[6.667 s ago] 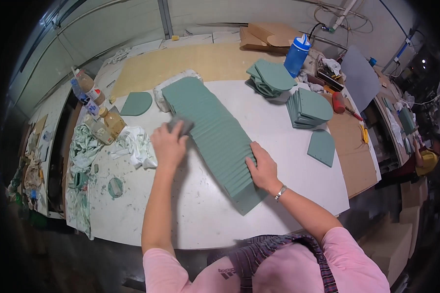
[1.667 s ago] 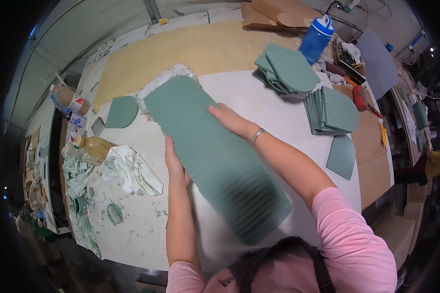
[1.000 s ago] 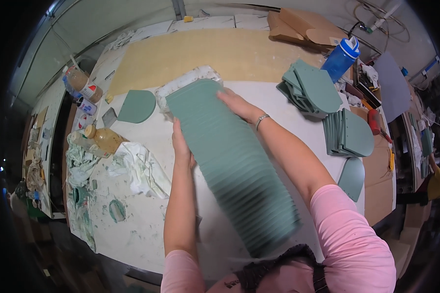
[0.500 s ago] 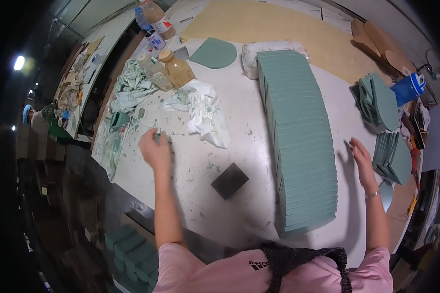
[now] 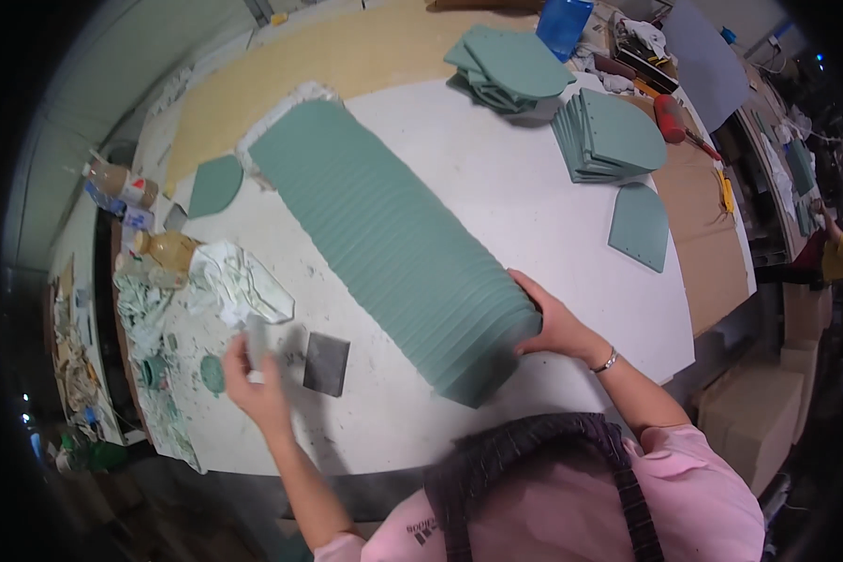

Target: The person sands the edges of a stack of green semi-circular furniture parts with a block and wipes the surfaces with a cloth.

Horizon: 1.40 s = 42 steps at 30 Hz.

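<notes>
A long row of green panels [image 5: 393, 239] with rounded ends leans tightly stacked across the white table [image 5: 590, 300]. My right hand [image 5: 557, 323] grips the near right end of this row, thumb and fingers around its edge. To the left, my left hand [image 5: 258, 389] is closed on a small pale grey flat piece [image 5: 256, 345], blurred by motion and held upright above the table. Just right of that hand lies a dark grey rectangular block [image 5: 326, 364]. On its other side are a round green lid or dish [image 5: 213, 374] and a green-stained jar [image 5: 151, 373].
A crumpled white cloth [image 5: 239, 286], a yellowish bottle [image 5: 169, 250] and stained rags [image 5: 140, 304] lie at the left. One loose green panel [image 5: 215, 185] rests beyond them. Stacked panels [image 5: 618, 136], a single panel [image 5: 640, 225] and a red-headed mallet [image 5: 669, 119] are at the right.
The view has turned to the right. My right hand has come from beside the row onto its near end. My left hand has moved toward the dark block and now shows a pale piece.
</notes>
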Motion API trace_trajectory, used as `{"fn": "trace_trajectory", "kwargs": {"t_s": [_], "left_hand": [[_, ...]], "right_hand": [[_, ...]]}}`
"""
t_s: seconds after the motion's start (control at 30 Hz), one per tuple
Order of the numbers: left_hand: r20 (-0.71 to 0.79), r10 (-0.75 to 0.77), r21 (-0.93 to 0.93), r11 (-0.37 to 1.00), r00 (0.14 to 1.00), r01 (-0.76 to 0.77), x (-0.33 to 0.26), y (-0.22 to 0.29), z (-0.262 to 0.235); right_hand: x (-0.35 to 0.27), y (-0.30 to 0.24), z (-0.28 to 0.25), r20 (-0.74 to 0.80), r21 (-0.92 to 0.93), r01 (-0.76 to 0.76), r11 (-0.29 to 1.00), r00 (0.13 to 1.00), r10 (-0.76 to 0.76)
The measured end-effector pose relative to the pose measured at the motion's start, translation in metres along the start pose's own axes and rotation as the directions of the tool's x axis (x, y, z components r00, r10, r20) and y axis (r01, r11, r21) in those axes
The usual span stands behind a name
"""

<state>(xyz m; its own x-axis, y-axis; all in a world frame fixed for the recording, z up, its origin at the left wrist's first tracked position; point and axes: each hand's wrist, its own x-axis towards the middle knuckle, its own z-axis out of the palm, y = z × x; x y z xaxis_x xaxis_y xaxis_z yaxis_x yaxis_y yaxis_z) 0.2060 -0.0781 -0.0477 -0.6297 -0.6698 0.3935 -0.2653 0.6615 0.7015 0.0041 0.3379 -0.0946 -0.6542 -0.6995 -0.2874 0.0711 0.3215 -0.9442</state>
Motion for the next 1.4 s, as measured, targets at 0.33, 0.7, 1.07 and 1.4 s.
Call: {"fn": "trace_trajectory", "kwargs": {"t_s": [0.33, 0.7, 1.07, 1.4], "left_hand": [[0.478, 0.480, -0.038, 0.848, 0.735, -0.529, -0.023, 0.198, 0.149], [0.462, 0.420, 0.140, 0.835, 0.781, -0.532, -0.040, 0.216, 0.141], [0.351, 0.361, 0.265, 0.847, 0.864, -0.461, -0.058, 0.200, 0.122], [0.525, 0.431, 0.162, 0.796, 0.734, -0.583, -0.067, 0.220, 0.117]], "right_hand": [[0.021, 0.011, 0.015, -0.003, 0.243, 0.188, 0.952, 0.981, -0.193], [0.023, 0.010, 0.003, -0.028, 0.031, 0.187, 0.982, 0.982, -0.186], [0.024, 0.015, 0.003, -0.046, 0.032, 0.189, 0.981, 0.981, -0.188], [0.021, 0.015, 0.001, -0.058, 0.058, 0.166, 0.984, 0.985, -0.163]]}}
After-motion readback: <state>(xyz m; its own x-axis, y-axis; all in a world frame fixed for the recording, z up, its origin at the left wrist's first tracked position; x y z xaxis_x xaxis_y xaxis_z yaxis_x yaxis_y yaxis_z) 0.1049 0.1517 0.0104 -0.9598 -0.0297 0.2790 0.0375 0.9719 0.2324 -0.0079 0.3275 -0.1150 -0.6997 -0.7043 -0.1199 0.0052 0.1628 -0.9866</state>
